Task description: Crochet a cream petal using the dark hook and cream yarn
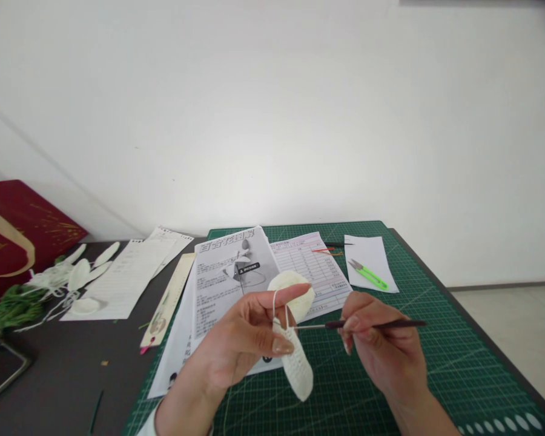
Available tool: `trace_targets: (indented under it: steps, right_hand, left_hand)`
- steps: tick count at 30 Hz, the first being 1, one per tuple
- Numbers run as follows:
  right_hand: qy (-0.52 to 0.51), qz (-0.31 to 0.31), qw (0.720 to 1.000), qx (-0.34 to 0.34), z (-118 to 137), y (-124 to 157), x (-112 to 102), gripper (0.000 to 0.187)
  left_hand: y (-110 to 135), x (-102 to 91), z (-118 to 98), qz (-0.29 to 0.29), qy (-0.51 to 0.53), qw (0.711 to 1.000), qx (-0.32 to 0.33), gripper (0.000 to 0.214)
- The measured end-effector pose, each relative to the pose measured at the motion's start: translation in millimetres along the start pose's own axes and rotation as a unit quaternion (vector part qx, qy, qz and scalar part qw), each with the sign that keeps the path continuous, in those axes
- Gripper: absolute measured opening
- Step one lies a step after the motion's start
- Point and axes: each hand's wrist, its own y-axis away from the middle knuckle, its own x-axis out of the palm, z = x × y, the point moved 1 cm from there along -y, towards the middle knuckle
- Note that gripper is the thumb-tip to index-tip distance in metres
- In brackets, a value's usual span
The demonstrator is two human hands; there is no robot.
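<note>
My left hand [249,336] pinches a small cream crochet piece [298,370] that hangs below its fingers, with the cream yarn looped over the raised forefinger. My right hand [381,345] grips a dark crochet hook [372,325] whose metal tip points left into the top of the piece. Just behind the left hand lies a ball of cream yarn [295,290] on the printed sheets. Both hands hover over the green cutting mat [436,339].
Printed instruction sheets [229,272] and a table form [306,260] lie on the mat. Green thread snips [367,274] rest on a white paper at the back right. To the left are cream crochet petals [79,275], green yarn [16,306], a ruler [168,300], a red bag [13,233] and a tablet corner [0,363].
</note>
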Motion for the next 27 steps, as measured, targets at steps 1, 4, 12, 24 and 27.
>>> trace_targets:
  steps: [1,4,12,24,27]
  right_hand:
    - [0.008,0.009,1.0,-0.002,1,0,-1,0.01]
    - [0.033,0.042,0.998,-0.019,3,-1,-4,0.012]
    - [0.073,0.064,0.995,-0.032,7,-2,-9,0.014]
    - [-0.055,-0.035,0.997,0.05,3,-5,-4,0.007]
    - [-0.079,-0.087,0.988,0.098,-1,-6,-2,0.01]
  left_hand:
    - [0,-0.3,0,0.006,0.001,1.0,-0.008,0.059]
    - [-1,0.6,-1,0.023,0.009,0.999,-0.031,0.059]
    - [0,0.7,-1,0.055,-0.008,0.997,-0.049,0.054]
    - [11,5.3,-5,0.031,-0.309,0.937,0.162,0.043]
    - [13,10.3,-7,0.022,-0.427,0.869,0.251,0.052]
